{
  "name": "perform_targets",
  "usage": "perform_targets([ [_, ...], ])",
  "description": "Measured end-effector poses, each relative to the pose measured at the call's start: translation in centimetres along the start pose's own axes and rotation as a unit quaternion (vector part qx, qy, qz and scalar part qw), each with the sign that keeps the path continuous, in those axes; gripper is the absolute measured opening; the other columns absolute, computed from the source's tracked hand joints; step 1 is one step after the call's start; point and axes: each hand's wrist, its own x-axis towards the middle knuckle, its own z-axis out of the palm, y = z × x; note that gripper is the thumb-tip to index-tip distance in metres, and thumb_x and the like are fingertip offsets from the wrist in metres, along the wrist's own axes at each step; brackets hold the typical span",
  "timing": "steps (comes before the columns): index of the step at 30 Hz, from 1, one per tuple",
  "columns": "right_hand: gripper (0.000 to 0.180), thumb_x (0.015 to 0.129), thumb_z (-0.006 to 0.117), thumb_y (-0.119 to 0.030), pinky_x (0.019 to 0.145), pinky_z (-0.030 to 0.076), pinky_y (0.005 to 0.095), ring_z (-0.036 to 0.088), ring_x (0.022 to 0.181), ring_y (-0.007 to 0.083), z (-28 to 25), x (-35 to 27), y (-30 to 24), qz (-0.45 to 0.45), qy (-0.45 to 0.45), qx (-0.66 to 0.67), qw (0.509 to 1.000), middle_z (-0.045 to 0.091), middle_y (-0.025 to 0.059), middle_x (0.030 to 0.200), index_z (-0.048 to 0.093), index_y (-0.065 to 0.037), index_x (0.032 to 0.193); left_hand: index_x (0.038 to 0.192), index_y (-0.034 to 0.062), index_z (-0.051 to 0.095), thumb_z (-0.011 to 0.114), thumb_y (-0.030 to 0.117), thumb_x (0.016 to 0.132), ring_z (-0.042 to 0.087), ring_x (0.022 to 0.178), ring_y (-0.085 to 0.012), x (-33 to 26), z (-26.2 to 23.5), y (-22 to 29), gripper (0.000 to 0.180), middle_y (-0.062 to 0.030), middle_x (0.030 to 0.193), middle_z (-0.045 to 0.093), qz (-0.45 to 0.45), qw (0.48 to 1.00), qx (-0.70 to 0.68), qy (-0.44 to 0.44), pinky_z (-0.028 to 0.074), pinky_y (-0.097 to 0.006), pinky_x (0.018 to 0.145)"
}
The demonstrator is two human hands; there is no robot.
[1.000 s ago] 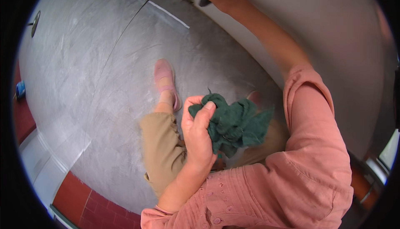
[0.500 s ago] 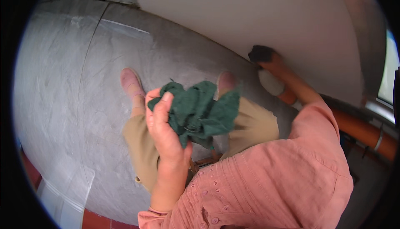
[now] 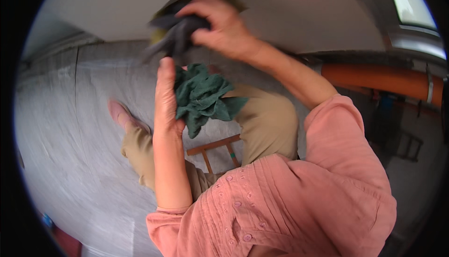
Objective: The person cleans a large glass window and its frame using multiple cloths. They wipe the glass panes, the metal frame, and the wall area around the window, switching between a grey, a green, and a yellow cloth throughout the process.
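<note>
My left hand (image 3: 164,99) is raised in front of me and grips a crumpled dark green cloth (image 3: 202,97) that hangs to its right. Just above it, my right hand (image 3: 220,25) is closed around a dark grey, blurred object (image 3: 175,31) with a bit of yellow-green at its edge; what it is cannot be told. The two hands are close, the grey object nearly touching my left fingertips. Below them are my tan trousers (image 3: 266,121) and one pink shoe (image 3: 120,113).
I sit on a small wooden stool (image 3: 213,150) over a grey concrete floor (image 3: 79,135). A pale wall (image 3: 299,9) runs along the top. An orange pipe (image 3: 383,80) lies at the right, with a window (image 3: 411,4) above it.
My right hand has come back from the wall at the right, now carrying the dark grey object above the green cloth. My left hand has lifted the cloth higher. The view has tilted.
</note>
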Motion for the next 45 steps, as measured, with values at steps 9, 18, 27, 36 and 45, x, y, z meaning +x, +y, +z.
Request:
perform_targets([
  [9,0.070,0.071,0.080,-0.014,0.110,0.038,0.0495,0.036,0.139,0.0379,-2.1,-11.3,-10.3,0.001,0.062,-0.047,0.997,0.038,0.0163,0.150,0.052,-0.008,0.135,0.123,0.0032,0.062,0.057,0.036,0.095,0.064,0.110,-0.0283,-1.4,0.6,-2.3,0.043,-0.0124,0.123,0.066,0.105,0.991,-0.083,-0.008,0.052,-0.043,0.098],
  [18,0.030,0.082,0.062,0.009,0.104,0.042,0.0309,0.056,0.117,0.0183,-3.6,-17.8,-10.5,0.162,0.181,0.395,0.886,0.062,0.0063,0.120,0.062,-0.005,0.109,0.129,0.0028,0.060,0.051,0.031,0.100,0.053,0.127,-0.0304,-7.1,3.4,-5.8,0.042,-0.0137,0.135,0.059,0.149,0.968,-0.165,-0.120,0.038,-0.048,0.113],
  [27,0.034,0.086,0.056,0.002,0.067,0.057,0.0308,0.066,0.087,0.0164,-10.4,-19.7,-10.0,0.285,0.297,0.605,0.681,0.066,0.0066,0.106,0.058,-0.008,0.118,0.137,0.0115,0.053,0.051,0.036,0.100,0.041,0.138,-0.0337,-8.4,2.4,-0.7,0.045,-0.0122,0.146,0.050,0.209,0.952,-0.162,-0.153,0.033,-0.064,0.110],
  [36,0.029,0.077,0.061,-0.005,0.080,0.052,0.0382,0.065,0.089,0.0288,-9.5,-16.5,-7.1,0.146,0.002,0.077,0.986,0.065,0.0106,0.099,0.063,-0.008,0.106,0.137,0.0083,0.052,0.047,0.034,0.102,0.046,0.134,-0.0364,-3.3,11.8,7.1,0.044,-0.0144,0.141,0.054,0.270,0.929,-0.131,-0.215,0.033,-0.061,0.113],
  [45,0.032,0.077,0.058,-0.002,0.083,0.049,0.0499,0.062,0.095,0.0404,-3.5,-16.7,-3.6,0.147,-0.134,0.010,0.980,0.062,0.0168,0.105,0.064,-0.009,0.108,0.114,0.0110,0.059,0.069,0.000,0.067,0.047,0.105,-0.0369,4.6,25.0,-4.4,0.049,-0.0119,0.104,0.056,0.743,0.469,0.476,-0.003,0.037,-0.046,0.093],
])
